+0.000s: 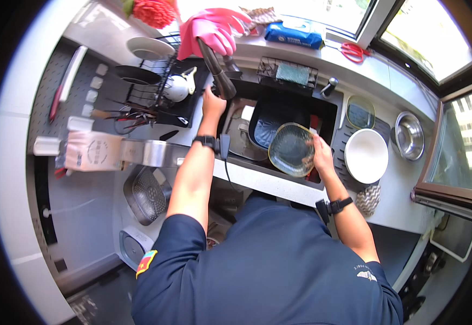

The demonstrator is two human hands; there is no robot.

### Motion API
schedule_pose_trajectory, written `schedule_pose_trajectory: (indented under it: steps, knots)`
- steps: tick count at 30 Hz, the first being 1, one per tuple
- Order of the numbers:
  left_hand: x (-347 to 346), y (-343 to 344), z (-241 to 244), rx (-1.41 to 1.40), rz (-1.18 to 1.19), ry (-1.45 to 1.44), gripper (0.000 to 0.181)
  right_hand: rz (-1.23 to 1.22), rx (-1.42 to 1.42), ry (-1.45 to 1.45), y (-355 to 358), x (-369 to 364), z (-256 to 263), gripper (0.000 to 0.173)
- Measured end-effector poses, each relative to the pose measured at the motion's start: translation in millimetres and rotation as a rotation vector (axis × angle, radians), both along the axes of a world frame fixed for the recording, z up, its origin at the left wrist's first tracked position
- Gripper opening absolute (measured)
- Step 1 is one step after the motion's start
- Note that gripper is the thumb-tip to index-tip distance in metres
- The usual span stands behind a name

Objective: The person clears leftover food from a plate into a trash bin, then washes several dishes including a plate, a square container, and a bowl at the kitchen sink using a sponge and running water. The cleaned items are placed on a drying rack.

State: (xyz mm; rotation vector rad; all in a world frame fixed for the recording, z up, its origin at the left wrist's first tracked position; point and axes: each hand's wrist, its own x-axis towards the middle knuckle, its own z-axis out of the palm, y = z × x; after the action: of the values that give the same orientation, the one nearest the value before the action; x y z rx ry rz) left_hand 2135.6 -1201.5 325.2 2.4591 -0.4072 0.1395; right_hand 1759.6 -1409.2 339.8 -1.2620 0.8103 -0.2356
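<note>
My right hand (323, 153) grips a clear glass plate (292, 150) with a gold-coloured rim by its right edge. The plate is tilted over the front of the dark sink (328, 106). Behind it, a black basin (274, 109) sits in the sink. To its left lies a grey tray-like piece (236, 136), partly covered by the basin. Beside the dark faucet (215, 69), at its spout end, is my left hand (213, 105). Its fingers are partly hidden, so its grip is unclear. Pink rubber gloves (211, 30) drape over the top of the faucet.
A white bowl (366, 156) and another glass dish (360, 111) stand on a drying mat right of the sink, near a steel bowl (409, 136). A dish rack (148, 87) stands left. Red-handled scissors (353, 53) lie on the sill; an open window sash (455, 150) juts in.
</note>
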Motion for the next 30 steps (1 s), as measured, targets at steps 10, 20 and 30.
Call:
schedule_pose_trajectory:
  steps: [10, 20, 30]
  knots:
    - [81.2, -25.1, -79.7, -0.193, -0.29, 0.182, 0.052, -0.091, 0.042, 0.061, -10.2, 102.5, 10.2, 0.06]
    - [-58.8, -17.2, -5.8, -0.678, -0.192, 0.961, 0.058, -0.014, 0.183, 0.017, 8.5, 198.2, -31.0, 0.054]
    - [-80.8, 3.3, -17.1, -0.457, -0.123, 0.479, 0.025, 0.207, -1.152, -0.05, 76.5, 212.7, -42.8, 0.063]
